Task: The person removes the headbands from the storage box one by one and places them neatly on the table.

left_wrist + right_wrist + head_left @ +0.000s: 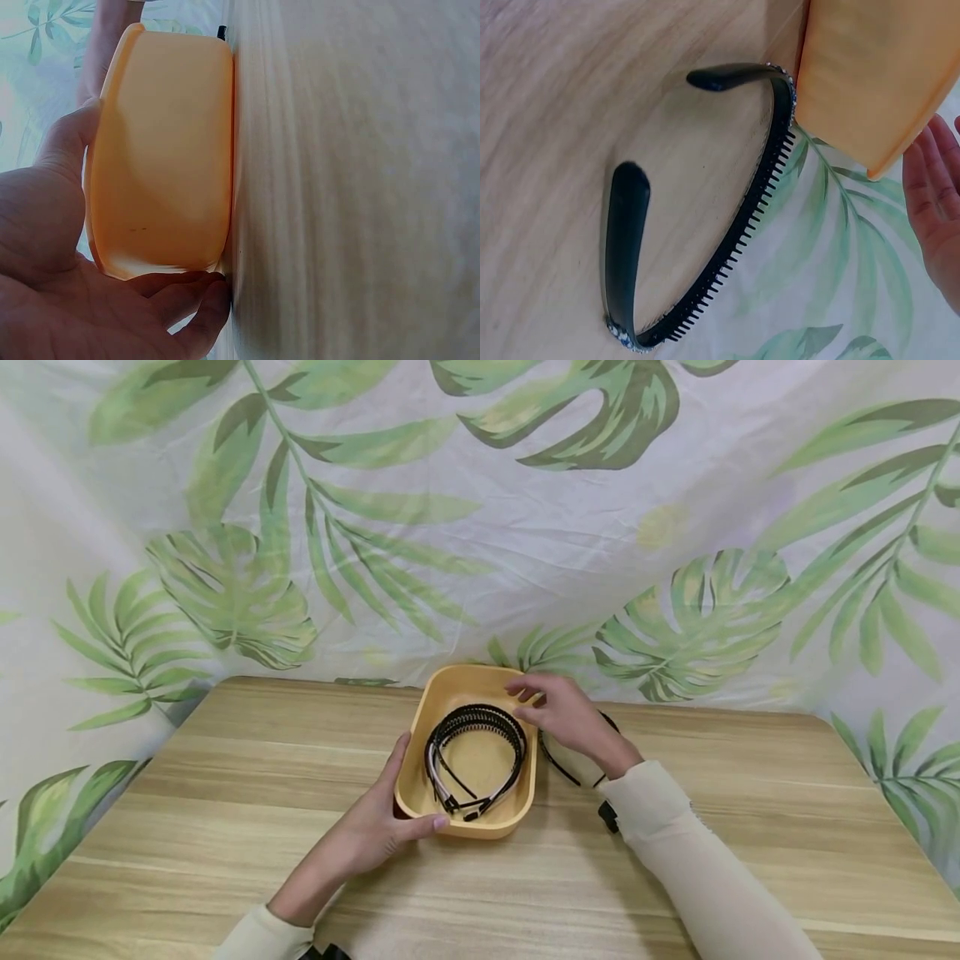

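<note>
My left hand holds a yellow-orange plastic bin at its near left corner. The thumb lies over the near rim, and the other fingers run along the outer left wall. Inside the bin, several black toothed headbands lie nested together, some with pale parts. Over the far right rim hovers my right hand, its fingers loosely bent and nothing held in them. Another black headband lies on the table beside the bin, beneath the right forearm; its comb-like teeth and small glittering stones show in the right wrist view.
The bin stands on a wood-grain table, near its far edge. Behind the table hangs a white cloth printed with green leaves.
</note>
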`<state>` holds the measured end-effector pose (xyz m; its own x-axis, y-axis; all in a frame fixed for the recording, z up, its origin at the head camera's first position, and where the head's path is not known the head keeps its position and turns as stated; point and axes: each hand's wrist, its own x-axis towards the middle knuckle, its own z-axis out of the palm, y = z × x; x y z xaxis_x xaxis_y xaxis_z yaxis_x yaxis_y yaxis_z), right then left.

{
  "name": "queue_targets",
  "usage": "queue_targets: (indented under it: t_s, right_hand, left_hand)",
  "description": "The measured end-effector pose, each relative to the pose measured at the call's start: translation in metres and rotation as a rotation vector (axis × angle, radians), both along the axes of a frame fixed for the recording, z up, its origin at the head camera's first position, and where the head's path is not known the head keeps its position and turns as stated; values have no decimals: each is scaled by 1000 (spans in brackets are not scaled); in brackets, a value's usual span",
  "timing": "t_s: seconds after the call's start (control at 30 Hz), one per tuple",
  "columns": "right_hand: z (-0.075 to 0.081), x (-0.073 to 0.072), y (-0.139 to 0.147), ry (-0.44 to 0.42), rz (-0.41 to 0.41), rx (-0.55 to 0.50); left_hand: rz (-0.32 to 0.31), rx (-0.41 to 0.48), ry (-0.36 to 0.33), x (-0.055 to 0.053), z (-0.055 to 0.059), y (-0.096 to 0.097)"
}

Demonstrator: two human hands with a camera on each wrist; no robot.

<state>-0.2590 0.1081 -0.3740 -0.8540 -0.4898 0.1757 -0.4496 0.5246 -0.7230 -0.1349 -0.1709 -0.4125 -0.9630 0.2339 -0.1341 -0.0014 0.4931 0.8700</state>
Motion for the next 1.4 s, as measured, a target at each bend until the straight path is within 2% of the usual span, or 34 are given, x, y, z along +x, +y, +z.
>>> queue_targets:
  t_s: [1.0, 1.4]
  right_hand:
    - [-7, -20, -19, -17, 77, 95]
    - [-10, -25, -27, 17, 104, 131]
  left_hand:
    - [-5, 14, 1, 0, -1, 0]
    - [-4, 13, 9, 0, 0, 0]
